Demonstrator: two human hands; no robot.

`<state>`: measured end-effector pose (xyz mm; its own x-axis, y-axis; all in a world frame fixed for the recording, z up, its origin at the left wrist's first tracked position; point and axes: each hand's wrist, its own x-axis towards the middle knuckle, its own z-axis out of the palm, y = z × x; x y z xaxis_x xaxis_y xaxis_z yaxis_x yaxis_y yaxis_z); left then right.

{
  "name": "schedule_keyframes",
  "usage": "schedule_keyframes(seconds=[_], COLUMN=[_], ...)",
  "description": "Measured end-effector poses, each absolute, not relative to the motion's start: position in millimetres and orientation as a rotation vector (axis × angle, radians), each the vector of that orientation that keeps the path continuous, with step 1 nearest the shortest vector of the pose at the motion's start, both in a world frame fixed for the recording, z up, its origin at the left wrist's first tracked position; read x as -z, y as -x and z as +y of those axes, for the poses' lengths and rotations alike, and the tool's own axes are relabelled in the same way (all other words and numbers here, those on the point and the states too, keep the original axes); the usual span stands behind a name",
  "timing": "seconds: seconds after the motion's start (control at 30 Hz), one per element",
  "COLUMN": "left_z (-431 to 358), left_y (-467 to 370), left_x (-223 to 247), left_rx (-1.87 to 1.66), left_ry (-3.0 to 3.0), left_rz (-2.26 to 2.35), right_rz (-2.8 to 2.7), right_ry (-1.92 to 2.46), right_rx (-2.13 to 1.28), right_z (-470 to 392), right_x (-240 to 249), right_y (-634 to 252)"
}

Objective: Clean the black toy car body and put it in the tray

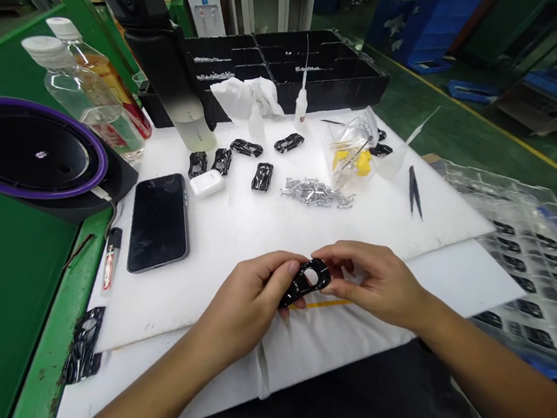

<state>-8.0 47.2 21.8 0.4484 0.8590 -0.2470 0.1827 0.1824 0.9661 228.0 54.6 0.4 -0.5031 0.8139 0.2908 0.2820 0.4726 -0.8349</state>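
A glossy black plastic shell (307, 281) with a round hole is held between both my hands near the front of the white board (242, 240). My left hand (253, 302) pinches its left end with thumb and fingers. My right hand (372, 282) grips its right end. Several more black shells (247, 159) lie in a loose row further back on the board. A pile of small silver metal parts (317, 193) lies beyond my hands, right of centre.
A phone (158, 221) and a white earbud case (206, 183) lie at the left. Black tweezers (413, 190), a plastic bag with yellow bits (353, 153), a glue bottle (301, 107), water bottles (78, 91), a black compartment tray (292, 66), clear trays of parts (542, 273) at right.
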Motion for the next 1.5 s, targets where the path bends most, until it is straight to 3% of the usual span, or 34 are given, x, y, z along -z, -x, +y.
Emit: schedule_keyframes(seconds=[1.03,1.27,1.33,1.5], left_z=[19,9,10,13], left_y=[-2,-12,-14,-13], left_x=[-35,-35,-32,-22], left_rx=[-0.626,-0.590,-0.570,-0.468], left_ry=[-1.781,-1.329,-1.200,-1.040], left_rz=[1.168,1.092,1.085,1.062], right_rz=[-1.967,-2.002,-1.877,-1.509], right_ry=[0.898,1.028,1.211,1.979], right_rx=[-0.867,-1.011,-0.838,-0.026], right_z=[53,43,48,92], right_x=[-13,-28,-28,-30], right_y=[-228,-237,-253,-316])
